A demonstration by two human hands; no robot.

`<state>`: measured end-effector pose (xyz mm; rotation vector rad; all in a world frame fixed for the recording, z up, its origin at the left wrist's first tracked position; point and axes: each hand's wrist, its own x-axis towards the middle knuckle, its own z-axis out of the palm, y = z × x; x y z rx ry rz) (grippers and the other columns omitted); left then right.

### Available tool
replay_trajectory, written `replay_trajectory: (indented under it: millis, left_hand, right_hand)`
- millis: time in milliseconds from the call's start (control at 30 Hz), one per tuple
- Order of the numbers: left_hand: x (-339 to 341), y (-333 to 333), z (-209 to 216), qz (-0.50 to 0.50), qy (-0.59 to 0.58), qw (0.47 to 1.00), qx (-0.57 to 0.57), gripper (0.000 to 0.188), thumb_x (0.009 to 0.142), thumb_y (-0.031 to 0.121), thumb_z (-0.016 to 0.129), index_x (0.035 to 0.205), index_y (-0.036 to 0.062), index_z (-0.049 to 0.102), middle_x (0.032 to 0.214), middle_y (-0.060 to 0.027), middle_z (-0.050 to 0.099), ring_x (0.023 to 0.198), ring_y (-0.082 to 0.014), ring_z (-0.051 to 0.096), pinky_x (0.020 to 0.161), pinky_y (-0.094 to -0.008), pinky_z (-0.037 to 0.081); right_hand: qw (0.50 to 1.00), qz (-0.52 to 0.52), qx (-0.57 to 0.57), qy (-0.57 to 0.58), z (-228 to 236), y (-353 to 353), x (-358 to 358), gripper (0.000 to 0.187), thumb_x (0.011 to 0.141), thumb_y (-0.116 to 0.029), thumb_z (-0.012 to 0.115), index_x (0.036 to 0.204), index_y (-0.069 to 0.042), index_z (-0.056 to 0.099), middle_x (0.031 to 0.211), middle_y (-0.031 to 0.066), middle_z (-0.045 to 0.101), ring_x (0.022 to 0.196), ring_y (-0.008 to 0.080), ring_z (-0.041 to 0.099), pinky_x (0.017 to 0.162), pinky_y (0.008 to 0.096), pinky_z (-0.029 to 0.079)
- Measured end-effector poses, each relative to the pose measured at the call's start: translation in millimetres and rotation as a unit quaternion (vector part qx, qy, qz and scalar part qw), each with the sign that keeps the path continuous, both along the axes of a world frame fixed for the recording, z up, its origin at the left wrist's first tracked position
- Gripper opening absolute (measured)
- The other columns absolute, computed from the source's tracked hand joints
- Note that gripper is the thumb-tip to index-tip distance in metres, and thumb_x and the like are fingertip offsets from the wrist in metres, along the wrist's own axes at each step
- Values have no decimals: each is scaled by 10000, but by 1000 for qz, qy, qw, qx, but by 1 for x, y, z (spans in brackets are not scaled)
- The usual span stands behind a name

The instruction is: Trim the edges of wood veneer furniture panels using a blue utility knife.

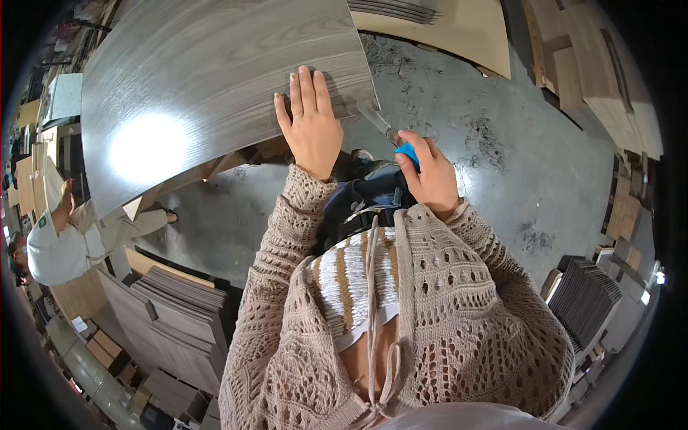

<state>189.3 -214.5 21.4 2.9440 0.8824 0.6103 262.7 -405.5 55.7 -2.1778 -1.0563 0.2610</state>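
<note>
Wood-grain grey panel (215, 75), at far left of centre, with its near right corner beside the blade of a blue-handled tool (378, 123); whether they touch cannot be told. The left hand (309, 132) lies flat on the panel, fingers extended and slightly parted. The right hand (432, 175) grips the tool's handle. At left, a co-worker (61, 247); nearer, stacked boards (179, 308); at right, grey floor (494, 197) with dark patches.
</note>
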Motion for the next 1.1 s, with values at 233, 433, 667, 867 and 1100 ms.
replay_trajectory:
  millis: [233,433,667,867,1100]
  left_hand:
    - [0,-3,-5,33,3,999,-12,774,641,78,648,1361,42,368,1446,-128,341,1317,-282,350,1071,-484,249]
    - [1,0,-10,42,32,998,27,803,638,96,686,1364,18,352,1447,-153,330,1320,-301,341,1075,-486,242]
    - [1,-3,-7,46,46,998,29,817,645,110,709,1366,-1,342,1448,-166,324,1323,-314,334,1076,-487,241]
    - [-1,-4,-8,43,34,998,21,769,674,86,667,1363,-14,341,1446,-178,323,1324,-318,332,1078,-479,241]
    - [0,-4,-7,51,8,998,30,591,759,48,528,1329,-28,393,1419,-191,363,1302,-324,366,1072,-465,262]
  right_hand:
    - [1000,7,-13,-26,-9,-19,11,312,861,-229,609,1153,-130,558,968,94,623,809,302,620,656,380,507]
    - [997,51,4,-58,-15,-24,32,279,863,-250,609,1120,-144,596,873,72,637,693,289,626,578,371,507]
    - [989,77,-49,-114,-11,-13,40,294,844,-201,636,1126,-129,596,874,70,655,717,275,643,579,358,515]
    - [985,76,-15,-154,-16,2,41,292,866,-312,597,1134,-196,588,789,35,606,622,256,621,496,357,498]
    - [987,55,0,-154,-19,48,55,258,874,-351,575,1090,-212,602,761,64,607,602,274,622,502,374,505]
